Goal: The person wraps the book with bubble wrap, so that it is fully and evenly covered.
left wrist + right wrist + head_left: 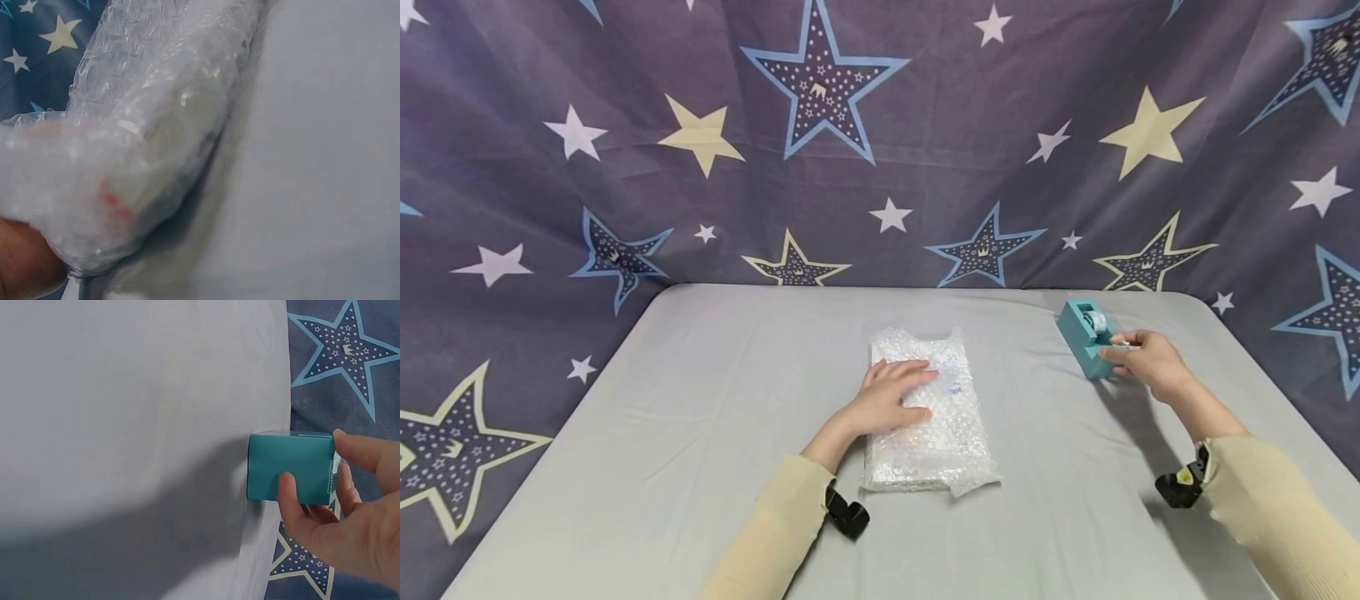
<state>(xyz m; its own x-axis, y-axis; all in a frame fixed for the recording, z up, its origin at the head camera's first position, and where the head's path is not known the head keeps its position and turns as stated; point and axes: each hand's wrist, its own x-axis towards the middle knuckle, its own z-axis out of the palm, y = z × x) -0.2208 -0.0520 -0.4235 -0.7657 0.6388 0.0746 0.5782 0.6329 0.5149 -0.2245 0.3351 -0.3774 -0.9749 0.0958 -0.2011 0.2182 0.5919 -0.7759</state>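
Observation:
A flat package in clear bubble wrap (951,433) lies on the table in the head view. My left hand (895,396) rests on its upper left part with fingers spread. Close up in the left wrist view, the bubble wrap (181,112) shows a red patch through it, and only part of the hand (28,259) appears at the lower left. At the right, my right hand (1150,362) holds a teal tape dispenser (1081,337) with a clear roll in it. Fingertips touch the dispenser's end (269,465) in the right wrist view.
A pale grey cloth (737,358) covers the table. Behind it hangs a dark curtain with stars (700,208). Black wrist cameras (848,512) sit at both cream sleeves (1277,492).

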